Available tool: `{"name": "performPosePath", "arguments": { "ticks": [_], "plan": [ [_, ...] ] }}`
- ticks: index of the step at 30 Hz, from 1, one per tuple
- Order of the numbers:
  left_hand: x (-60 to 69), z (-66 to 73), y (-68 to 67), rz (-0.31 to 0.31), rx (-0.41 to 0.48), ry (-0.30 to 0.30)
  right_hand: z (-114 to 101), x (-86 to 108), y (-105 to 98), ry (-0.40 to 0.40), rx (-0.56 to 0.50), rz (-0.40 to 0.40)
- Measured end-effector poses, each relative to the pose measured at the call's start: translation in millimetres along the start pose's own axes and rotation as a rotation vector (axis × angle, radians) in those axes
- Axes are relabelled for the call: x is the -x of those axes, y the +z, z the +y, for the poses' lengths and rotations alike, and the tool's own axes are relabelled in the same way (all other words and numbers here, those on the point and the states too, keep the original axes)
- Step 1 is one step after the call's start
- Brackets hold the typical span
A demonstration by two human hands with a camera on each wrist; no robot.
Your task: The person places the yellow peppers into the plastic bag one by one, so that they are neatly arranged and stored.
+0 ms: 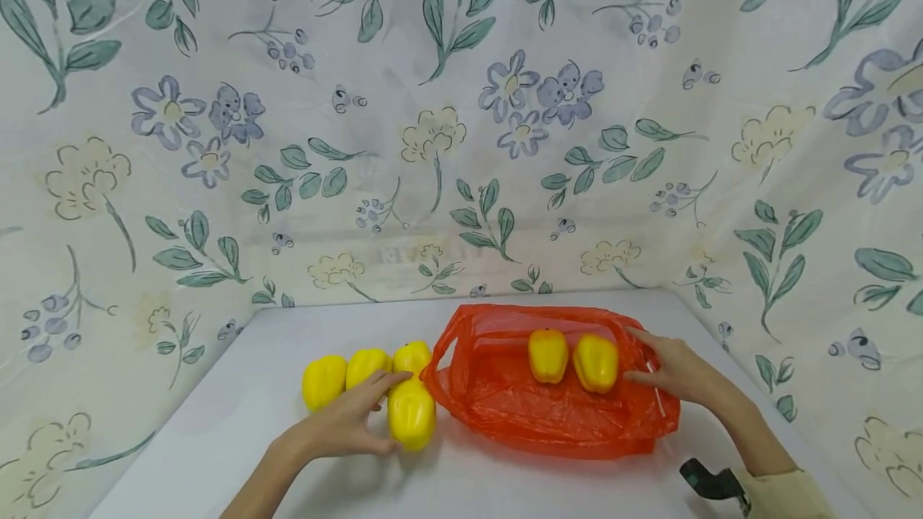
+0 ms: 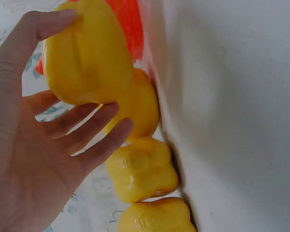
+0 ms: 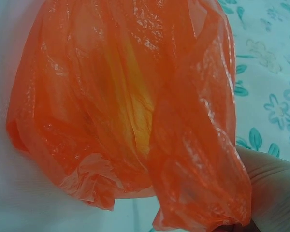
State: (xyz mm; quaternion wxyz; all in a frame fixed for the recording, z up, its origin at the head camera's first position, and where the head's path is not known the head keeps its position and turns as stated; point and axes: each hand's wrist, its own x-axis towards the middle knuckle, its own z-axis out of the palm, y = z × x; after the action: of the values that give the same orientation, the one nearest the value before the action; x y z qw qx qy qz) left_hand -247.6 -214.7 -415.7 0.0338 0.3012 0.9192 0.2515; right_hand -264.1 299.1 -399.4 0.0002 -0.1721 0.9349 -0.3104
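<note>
My left hand (image 1: 335, 424) holds a yellow bell pepper (image 1: 412, 419) between thumb and fingers, at the left side of a red plastic bag (image 1: 555, 423). In the left wrist view the thumb lies on one side of this pepper (image 2: 87, 53) and the fingertips on the other. The bag lies with its mouth spread, and two yellow peppers (image 1: 548, 357) show within it. At the bag's right edge my right hand (image 1: 678, 368) holds the plastic, thumb and fingers apart. The right wrist view shows mostly red plastic (image 3: 87, 111), which hides those fingers.
Behind the left hand, more yellow peppers (image 1: 324, 381) stand in a row on the white table (image 1: 238, 407). A floral curtain (image 1: 461, 183) hangs behind and beside the table. A black device (image 1: 710, 480) sits at the right sleeve (image 1: 782, 495).
</note>
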Motion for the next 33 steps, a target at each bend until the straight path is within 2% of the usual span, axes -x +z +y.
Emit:
{"name": "performPosePath", "arguments": {
  "ticks": [7,14,18,27,33],
  "plan": [
    [2.0,1.6,-13.1,0.031,0.017,-0.036,0,-0.1,0,-0.013,0.005,0.0],
    [4.6,4.9,-34.3,0.112,0.003,0.009,-1,0.0,0,-0.001,0.008,0.005],
    [3.5,8.7,-45.1,0.136,0.006,0.029,-2,0.1,0,0.004,0.005,0.001],
    [-9.2,21.4,-57.3,0.151,-0.009,0.137,-3,1.2,1,-0.003,0.018,0.008],
    [-20.3,37.1,-61.0,0.105,0.012,0.172,-3,1.4,1,-0.006,0.01,0.005]
  ]
}}
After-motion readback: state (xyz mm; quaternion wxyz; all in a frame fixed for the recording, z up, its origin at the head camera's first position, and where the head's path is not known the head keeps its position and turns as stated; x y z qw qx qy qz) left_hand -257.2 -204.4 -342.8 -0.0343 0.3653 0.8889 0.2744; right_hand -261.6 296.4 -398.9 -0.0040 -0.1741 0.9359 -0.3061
